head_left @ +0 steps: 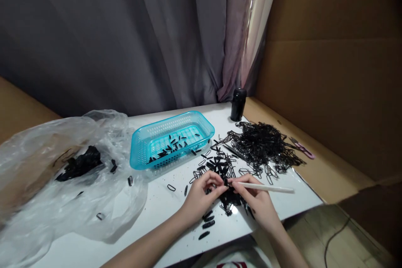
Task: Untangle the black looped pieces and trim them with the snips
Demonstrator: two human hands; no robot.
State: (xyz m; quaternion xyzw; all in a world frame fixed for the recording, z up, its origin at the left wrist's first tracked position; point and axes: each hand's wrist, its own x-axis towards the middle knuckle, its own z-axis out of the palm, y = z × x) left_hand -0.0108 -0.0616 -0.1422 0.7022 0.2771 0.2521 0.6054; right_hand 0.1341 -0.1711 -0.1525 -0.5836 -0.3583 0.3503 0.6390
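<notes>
My right hand (256, 201) is closed on a slim white stick-like tool (270, 187), its free end pointing right. Between the fingertips of my left hand (204, 190) is a small black piece (225, 182), and the tool's other end meets it there, partly hidden by fingers. Beneath and around both hands lies a scatter of small black oval pieces (220, 163), some solid, some thin open loops. Several more solid black pieces (208, 224) lie on the white table (176, 238) just below my left wrist.
A blue perforated basket (138, 146) holds several black pieces. Right of it are a heap of tangled black loops (260, 142), a black jar (238, 104) and pink-handled scissors (304, 150). Crumpled clear plastic (119, 213) covers the table's left side. Cardboard (329, 92) stands at right.
</notes>
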